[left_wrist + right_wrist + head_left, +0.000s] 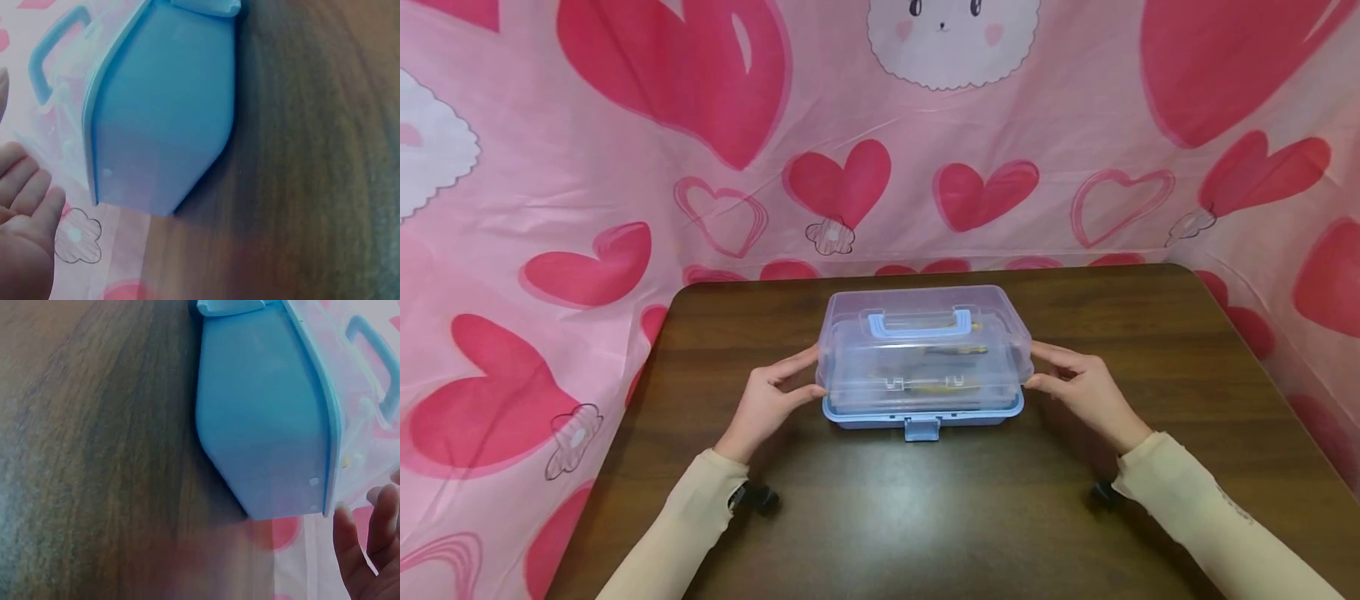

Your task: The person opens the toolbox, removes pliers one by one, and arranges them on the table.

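Pale-blue rectangular plastic box with clear lid (922, 367), atop brown wooden table (895, 508); at box's ends, left hand (765, 402) and right hand (1090, 396), unclenched, fingers extended, apparently touching lid.

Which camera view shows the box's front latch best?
The head view: the front latch appears whole there, at the middle of the front of the blue base. The left wrist and right wrist views each catch only part of it, cut off by the picture's top edge.
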A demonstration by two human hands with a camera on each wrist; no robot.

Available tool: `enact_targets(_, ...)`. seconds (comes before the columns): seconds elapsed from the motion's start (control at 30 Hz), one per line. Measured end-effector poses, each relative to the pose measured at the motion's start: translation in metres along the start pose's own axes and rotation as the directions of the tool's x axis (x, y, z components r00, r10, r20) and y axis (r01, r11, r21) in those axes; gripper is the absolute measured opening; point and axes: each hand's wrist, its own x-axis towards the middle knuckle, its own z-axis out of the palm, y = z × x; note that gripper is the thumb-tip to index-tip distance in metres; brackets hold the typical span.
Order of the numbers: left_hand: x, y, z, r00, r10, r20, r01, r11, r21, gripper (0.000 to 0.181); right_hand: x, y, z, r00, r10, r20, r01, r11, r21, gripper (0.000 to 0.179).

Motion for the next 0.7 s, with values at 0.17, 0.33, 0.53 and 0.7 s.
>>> enact_targets(0.17, 0.003, 0.002, -0.005, 1.0, -0.015, -0.019, 0.015, 1.0, 0.0, 0.056, 0.003, -0.005, 0.002, 0.995, -0.084, -0.058, 0.087, 0.996, 0.037, 0.044)
enact_targets(0.33, 0.011, 0.012, -0.007, 0.998, -0.047, -0.05, 0.045, 0.999, -0.027, 0.053, 0.004, -0.014, 0.002, 0.99, -0.086, -0.109, 0.092, 0.994, 0.058, 0.041)
enact_targets(0.53, 0.024, 0.029, -0.011, 0.996, -0.048, -0.072, 0.049, 0.999, 0.013, 0.047, 0.01, -0.027, -0.002, 0.987, -0.024, -0.161, 0.049, 0.988, 0.149, 0.033)
enact_targets(0.7, 0.032, 0.039, -0.011, 0.991, -0.054, -0.12, 0.058, 0.998, 0.027, 0.04, 0.022, -0.034, -0.004, 0.977, 0.002, -0.213, 0.032, 0.987, 0.159, 0.03)
